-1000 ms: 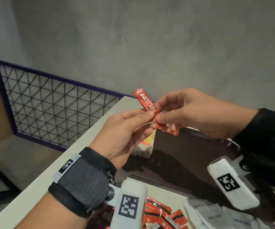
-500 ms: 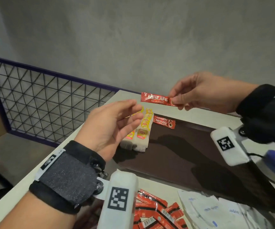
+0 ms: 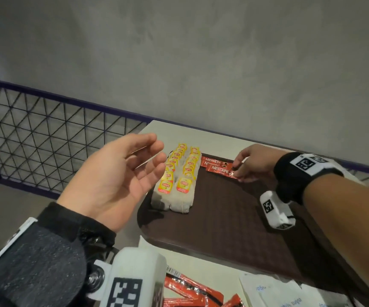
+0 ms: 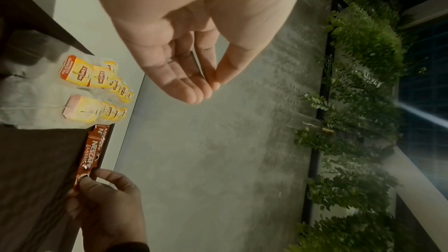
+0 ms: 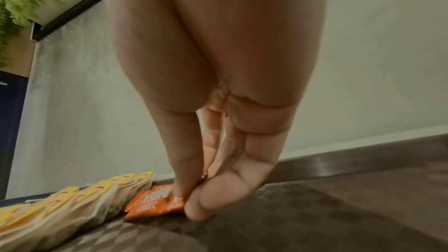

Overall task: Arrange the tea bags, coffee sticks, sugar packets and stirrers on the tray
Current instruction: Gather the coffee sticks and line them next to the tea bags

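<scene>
A grey plastered wall (image 3: pixel 201 58) rises behind a pale table (image 3: pixel 163 127). Left of the table, a purple-framed wire-mesh railing (image 3: pixel 52 129) runs along the base of the wall. Green foliage (image 4: pixel 358 102) hangs down the wall's far side, next to a dark frame (image 4: pixel 322 87).

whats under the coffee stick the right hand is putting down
The coffee stick in the right hand's grip lies on the brown tray, its far edge overlapping another stick. Anything beneath is covered.
</scene>
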### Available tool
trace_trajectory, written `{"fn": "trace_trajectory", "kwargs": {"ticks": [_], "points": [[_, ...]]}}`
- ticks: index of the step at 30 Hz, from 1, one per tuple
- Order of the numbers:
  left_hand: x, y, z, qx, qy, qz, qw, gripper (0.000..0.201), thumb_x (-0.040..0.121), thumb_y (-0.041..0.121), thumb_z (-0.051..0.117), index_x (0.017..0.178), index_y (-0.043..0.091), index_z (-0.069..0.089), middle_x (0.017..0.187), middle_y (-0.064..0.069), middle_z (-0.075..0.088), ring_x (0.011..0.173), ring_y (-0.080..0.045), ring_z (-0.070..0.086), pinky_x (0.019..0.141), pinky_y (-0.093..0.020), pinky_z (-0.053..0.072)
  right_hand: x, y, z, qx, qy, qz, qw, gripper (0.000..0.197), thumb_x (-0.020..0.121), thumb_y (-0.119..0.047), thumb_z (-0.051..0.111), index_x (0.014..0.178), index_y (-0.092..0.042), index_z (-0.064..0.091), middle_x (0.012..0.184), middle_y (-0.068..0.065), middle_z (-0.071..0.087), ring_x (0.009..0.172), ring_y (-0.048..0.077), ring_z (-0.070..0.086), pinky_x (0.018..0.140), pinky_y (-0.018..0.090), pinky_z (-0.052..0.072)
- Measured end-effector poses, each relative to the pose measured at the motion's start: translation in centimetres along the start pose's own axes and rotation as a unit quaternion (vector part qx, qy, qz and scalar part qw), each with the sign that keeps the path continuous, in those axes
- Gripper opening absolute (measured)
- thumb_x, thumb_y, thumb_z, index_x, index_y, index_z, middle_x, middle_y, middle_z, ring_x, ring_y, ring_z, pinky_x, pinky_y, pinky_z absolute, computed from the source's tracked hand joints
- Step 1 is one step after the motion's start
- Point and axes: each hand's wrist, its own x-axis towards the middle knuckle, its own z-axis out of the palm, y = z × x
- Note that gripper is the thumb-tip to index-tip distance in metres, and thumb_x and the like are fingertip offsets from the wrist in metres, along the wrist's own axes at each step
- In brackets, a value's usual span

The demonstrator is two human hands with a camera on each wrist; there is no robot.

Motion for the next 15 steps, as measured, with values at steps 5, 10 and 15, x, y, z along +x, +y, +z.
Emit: {"fn": "trace_trajectory", "kwargs": {"ticks": [5, 10, 15], "points": [[0.1, -0.3, 0.0, 0.011, 0.007, 0.006, 1.000, 0.012, 0.093, 0.013, 0.064, 0.103, 0.008, 0.069, 0.082, -0.006, 0.070, 0.064, -0.014, 0.064, 0.060, -0.021, 0.060, 1.2, -0.9, 0.8, 0.007, 0.011, 0.019, 1.000, 0.032, 0.081, 0.015, 0.075, 0.103, -0.003, 0.059, 0.084, 0.019, 0.070, 0.066, 0.026, 0.071, 0.069, 0.034, 0.063], [0.1, -0.2, 0.1, 0.018, 0.018, 0.012, 1.000, 0.010, 0.093, 0.014, 0.063, 0.097, 0.008, 0.070, 0.080, -0.005, 0.069, 0.063, -0.013, 0.064, 0.060, -0.021, 0.059, 1.8, -1.5, 1.7, -0.011, 0.022, 0.031, 0.999, 0.023, 0.083, 0.011, 0.075, 0.095, 0.000, 0.058, 0.083, 0.022, 0.070, 0.067, 0.026, 0.069, 0.072, 0.036, 0.061], [-0.1, -0.3, 0.3, 0.022, 0.011, 0.006, 1.000, 0.009, 0.094, 0.014, 0.062, 0.095, 0.010, 0.070, 0.080, -0.004, 0.068, 0.066, -0.013, 0.063, 0.061, -0.020, 0.058, 1.9, -1.7, 1.9, -0.038, 0.034, 0.042, 0.998, 0.022, 0.083, 0.004, 0.078, 0.096, 0.000, 0.061, 0.081, 0.019, 0.071, 0.063, 0.023, 0.068, 0.065, 0.034, 0.058]]}}
